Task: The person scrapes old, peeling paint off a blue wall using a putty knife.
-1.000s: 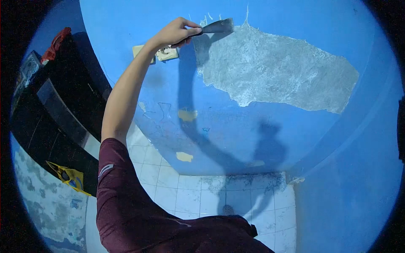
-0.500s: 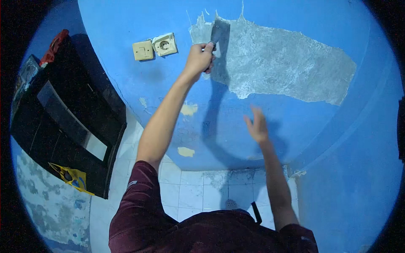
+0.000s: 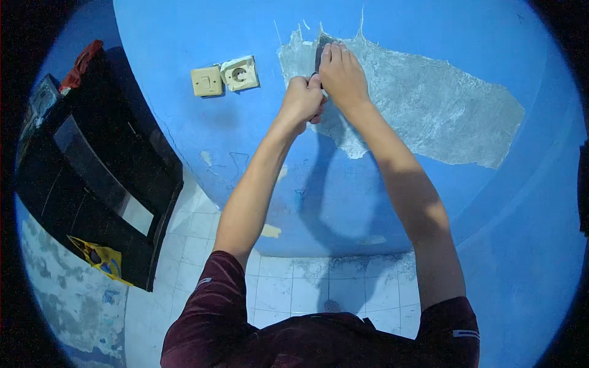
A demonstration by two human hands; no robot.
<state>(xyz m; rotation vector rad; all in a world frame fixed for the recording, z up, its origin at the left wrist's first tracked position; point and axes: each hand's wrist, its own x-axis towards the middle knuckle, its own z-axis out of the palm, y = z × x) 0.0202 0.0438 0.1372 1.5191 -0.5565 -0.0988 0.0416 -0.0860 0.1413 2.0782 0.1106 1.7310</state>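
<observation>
left hand (image 3: 302, 98) grips scraper (image 3: 320, 49) | right hand (image 3: 342, 76) flat on blade (no writing legible)

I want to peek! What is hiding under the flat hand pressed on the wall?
Under the right hand a dark scraper blade peeks out by the fingertips, against the bare grey patch of the blue wall. The left hand grips below it. The rest of the blade and the handle are covered.

Switch (image 3: 207, 81) left of socket (image 3: 240, 73) — both on wall (image 3: 429, 37).
</observation>
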